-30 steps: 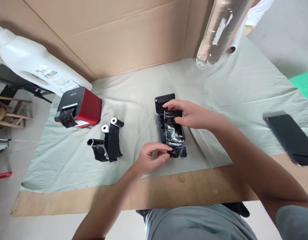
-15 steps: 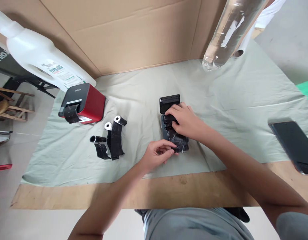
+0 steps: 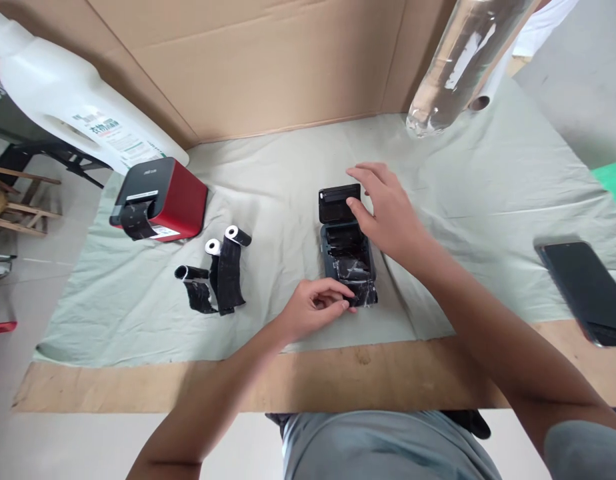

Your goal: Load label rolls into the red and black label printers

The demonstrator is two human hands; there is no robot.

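Observation:
A small dark portable printer (image 3: pixel 327 257) lies on the cloth with its lid (image 3: pixel 333 205) flipped up at the far side. Inside it sits black roll paper, and a wrinkled black paper strip (image 3: pixel 364 293) hangs over the near edge. My left hand (image 3: pixel 315 307) pinches the strip's left side between thumb and fingers. Over the lid's right edge, my right hand (image 3: pixel 385 210) has thumb and fingers apart and holds nothing. Whether its thumb touches the lid, I cannot tell.
Left of the printer lie several small paper rolls with black strips (image 3: pixel 229 277). Behind them stand a red-and-black printer (image 3: pixel 181 207) and a white bottle (image 3: pixel 63 87). A phone (image 3: pixel 583 287) lies right; a clear-wrapped roll (image 3: pixel 451 73) and cardboard (image 3: pixel 268 73) are at the back.
My right hand has come up out of the printer's paper bay to the lid, its fingers opening and the bay uncovered. My left hand keeps its pinch on the strip.

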